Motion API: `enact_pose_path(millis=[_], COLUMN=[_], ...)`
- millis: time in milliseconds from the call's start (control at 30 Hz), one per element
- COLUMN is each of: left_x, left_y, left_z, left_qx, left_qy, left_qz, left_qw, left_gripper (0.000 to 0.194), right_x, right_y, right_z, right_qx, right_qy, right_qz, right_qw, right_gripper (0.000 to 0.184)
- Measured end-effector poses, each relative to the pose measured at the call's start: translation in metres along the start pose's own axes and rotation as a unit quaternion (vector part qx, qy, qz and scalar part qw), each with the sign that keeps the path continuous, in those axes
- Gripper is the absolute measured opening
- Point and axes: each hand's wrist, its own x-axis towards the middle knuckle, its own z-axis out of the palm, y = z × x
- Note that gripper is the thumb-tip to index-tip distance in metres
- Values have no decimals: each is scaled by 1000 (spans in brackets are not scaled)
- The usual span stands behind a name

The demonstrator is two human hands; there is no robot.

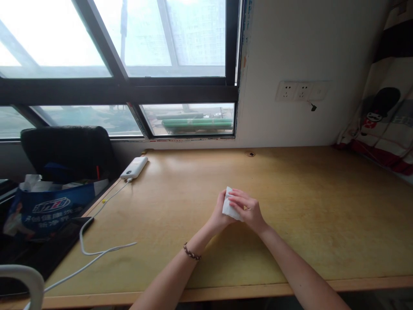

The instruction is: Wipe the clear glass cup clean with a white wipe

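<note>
Up close there's a braided bracelet (192, 252) on the left wrist, then both hands meeting around mid-surface (322, 224) — left hand (217, 218) and right hand (254, 214) gripping a white piece of paper (229, 210) between them, right fingers across it. Over left, a white cable (122, 246) runs to a white power bank (137, 166) — far past that, a dark-framed window (196, 34).
</note>
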Motion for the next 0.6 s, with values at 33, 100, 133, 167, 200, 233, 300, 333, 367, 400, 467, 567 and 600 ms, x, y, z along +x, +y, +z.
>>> enact_pose_path(millis=[33,100,133,167,200,233,300,333,367,400,467,567,600], left_x=[-1,-4,-4,-5,-5,-4,-3,-2,-1,0,1,3,3], left_y=[-2,-6,-7,-7,-7,-6,-4,-3,-2,-2,0,6,9], left_z=[2,4,5,5,4,3,0,-1,-3,-4,-5,-6,-6], left_qx=[19,59,85,117,157,200,280,312,340,367,416,445,439], left_qy=[-1,3,12,25,38,48,50,45,41,39,41,34,30], left_qz=[7,14,24,41,64,87,130,151,176,202,236,209,189], left_qw=[1000,998,996,992,985,975,950,937,923,907,877,870,878], left_gripper=[84,87,89,91,92,91,86,84,82,82,83,88,90], right_x=[0,1,2,3,4,4,5,4,4,3,0,-2,-2], right_y=[1,5,7,10,12,15,19,20,21,21,21,22,23], right_z=[0,0,-1,-2,-2,-3,-2,0,2,3,7,10,10], right_qx=[10,42,63,87,114,146,216,255,295,332,386,395,382], right_qy=[18,51,60,64,65,64,55,49,42,34,27,44,53], right_qz=[23,79,108,137,165,191,233,252,272,291,326,340,328], right_qw=[1000,995,990,985,978,969,947,932,915,897,863,852,862], right_gripper=[16,17,19,22,24,26,30,31,32,34,35,34,35])
